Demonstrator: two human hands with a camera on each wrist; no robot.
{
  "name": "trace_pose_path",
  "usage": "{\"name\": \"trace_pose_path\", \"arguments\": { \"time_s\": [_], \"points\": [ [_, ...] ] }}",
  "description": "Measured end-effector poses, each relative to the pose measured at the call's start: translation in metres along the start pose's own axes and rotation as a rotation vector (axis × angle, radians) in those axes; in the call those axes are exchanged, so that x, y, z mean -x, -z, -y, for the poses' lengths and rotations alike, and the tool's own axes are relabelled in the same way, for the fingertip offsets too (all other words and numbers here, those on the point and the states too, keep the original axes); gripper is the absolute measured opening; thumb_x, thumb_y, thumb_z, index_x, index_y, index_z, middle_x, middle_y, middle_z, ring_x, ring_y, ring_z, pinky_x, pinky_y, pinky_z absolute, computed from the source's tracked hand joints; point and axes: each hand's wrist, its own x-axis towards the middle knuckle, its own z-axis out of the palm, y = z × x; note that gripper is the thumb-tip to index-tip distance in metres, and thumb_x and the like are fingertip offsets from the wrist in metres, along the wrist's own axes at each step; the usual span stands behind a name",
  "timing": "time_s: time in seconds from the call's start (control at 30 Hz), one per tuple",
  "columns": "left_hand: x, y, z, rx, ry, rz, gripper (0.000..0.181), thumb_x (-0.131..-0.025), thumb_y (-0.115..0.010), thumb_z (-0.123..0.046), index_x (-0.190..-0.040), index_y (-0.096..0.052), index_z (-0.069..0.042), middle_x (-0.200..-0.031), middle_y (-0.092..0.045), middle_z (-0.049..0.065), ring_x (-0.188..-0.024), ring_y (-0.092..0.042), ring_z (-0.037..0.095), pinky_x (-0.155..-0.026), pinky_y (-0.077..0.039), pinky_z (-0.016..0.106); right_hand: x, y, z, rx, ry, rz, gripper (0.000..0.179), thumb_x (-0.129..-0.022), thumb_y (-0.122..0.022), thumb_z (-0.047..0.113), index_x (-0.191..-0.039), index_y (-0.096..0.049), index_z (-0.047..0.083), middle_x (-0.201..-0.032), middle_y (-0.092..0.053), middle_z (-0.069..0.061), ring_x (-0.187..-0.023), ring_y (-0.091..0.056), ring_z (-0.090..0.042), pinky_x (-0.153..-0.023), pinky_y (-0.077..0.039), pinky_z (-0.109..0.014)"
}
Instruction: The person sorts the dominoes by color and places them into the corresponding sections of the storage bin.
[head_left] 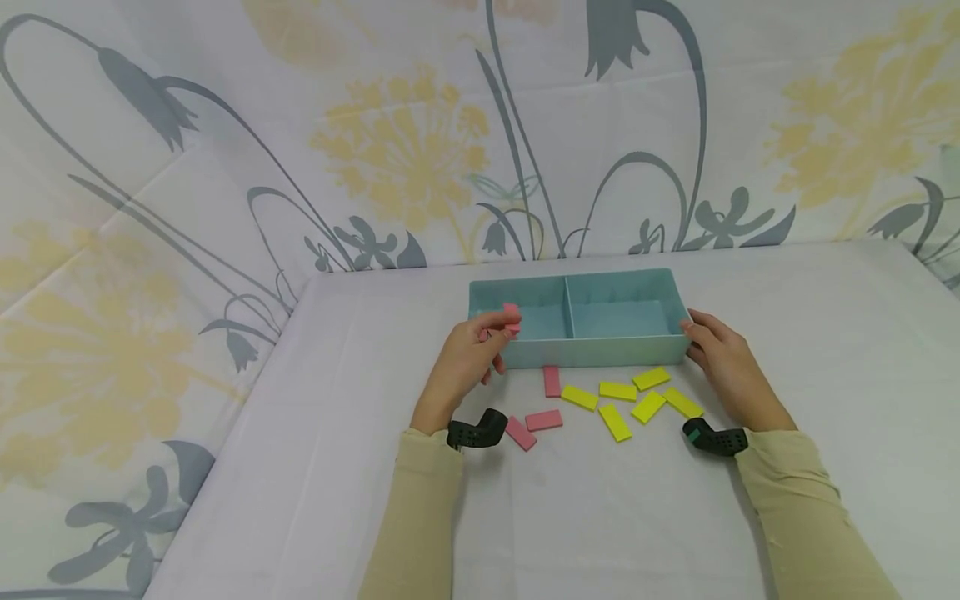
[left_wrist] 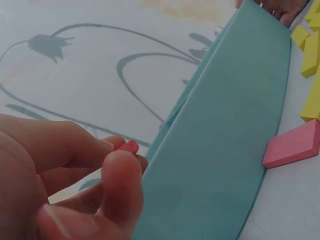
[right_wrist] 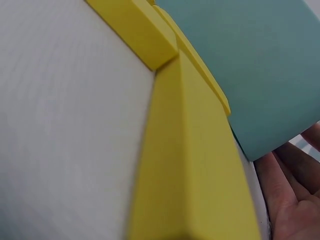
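Observation:
A light blue two-compartment box [head_left: 592,351] stands on the white-covered table. At its front left, my left hand [head_left: 468,354] pinches a small pink block [left_wrist: 131,146] between thumb and fingers, above the rim of the left compartment. More pink shows around those fingertips in the head view; I cannot tell whether it is one block or several. My right hand [head_left: 727,358] holds the box's right end, thumb at the front corner and fingers along the outside; its fingers [right_wrist: 275,182] show by the lower corner in the right wrist view.
In front of the box lie several yellow blocks [head_left: 615,422], some touching. Three pink blocks [head_left: 543,420] lie to their left, one of them against the box's front wall. A flower-printed cloth [head_left: 420,150] hangs behind the table. Each wrist wears a black device [head_left: 478,429].

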Motion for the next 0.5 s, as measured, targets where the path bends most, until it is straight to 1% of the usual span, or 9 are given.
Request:
{"name": "trace_pose_path", "arguments": {
  "time_s": [0.13, 0.23, 0.33, 0.4, 0.5],
  "points": [
    [-0.0021, -0.0019, 0.002, -0.025, 0.031, 0.034, 0.033, -0.091, -0.049, -0.019, -0.124, -0.053, -0.02, -0.115, -0.057, 0.002, -0.068, -0.057, 0.039, -0.041, -0.037, 0.029, 0.0002, -0.0005, 0.0001, -0.002, 0.009, -0.006, 0.077, -0.09, -0.035, 0.053, -0.143, -0.008, 0.005, -0.148, -0.006, -0.012, -0.131, -0.02, -0.025, -0.101, -0.024, -0.036],
    [-0.0042, -0.0037, 0.0044, -0.037, 0.032, 0.069, 0.037, -0.09, -0.05, -0.018, -0.127, -0.05, -0.017, -0.12, -0.054, 0.003, -0.069, -0.059, 0.036, -0.041, -0.04, 0.03, 0.0004, -0.0006, -0.0002, -0.001, 0.015, -0.008, 0.077, -0.089, -0.035, 0.053, -0.143, -0.008, 0.005, -0.148, -0.007, -0.012, -0.131, -0.021, -0.026, -0.101, -0.025, -0.036],
    [-0.0064, -0.0055, 0.0066, -0.056, 0.031, 0.116, 0.041, -0.089, -0.054, -0.018, -0.129, -0.048, -0.015, -0.121, -0.053, 0.003, -0.071, -0.059, 0.034, -0.047, -0.045, 0.034, 0.0006, -0.0005, -0.0004, -0.002, 0.017, -0.009, 0.077, -0.089, -0.035, 0.054, -0.143, -0.008, 0.005, -0.148, -0.007, -0.012, -0.131, -0.021, -0.026, -0.101, -0.025, -0.036],
    [-0.0066, -0.0062, 0.0065, -0.071, 0.039, 0.152, 0.043, -0.087, -0.057, -0.018, -0.129, -0.048, -0.014, -0.117, -0.055, 0.004, -0.073, -0.059, 0.034, -0.053, -0.048, 0.038, 0.0005, -0.0004, -0.0006, -0.004, 0.016, -0.009, 0.078, -0.089, -0.036, 0.054, -0.143, -0.008, 0.006, -0.148, -0.007, -0.012, -0.131, -0.021, -0.026, -0.101, -0.025, -0.036],
    [-0.0035, -0.0068, 0.0006, -0.084, 0.057, 0.193, 0.045, -0.086, -0.059, -0.017, -0.13, -0.047, -0.011, -0.111, -0.058, 0.006, -0.076, -0.058, 0.037, -0.062, -0.049, 0.044, 0.0002, -0.0003, -0.0011, -0.011, 0.015, -0.01, 0.078, -0.089, -0.036, 0.054, -0.143, -0.008, 0.006, -0.148, -0.007, -0.012, -0.131, -0.021, -0.026, -0.101, -0.024, -0.037]
  ]
}}
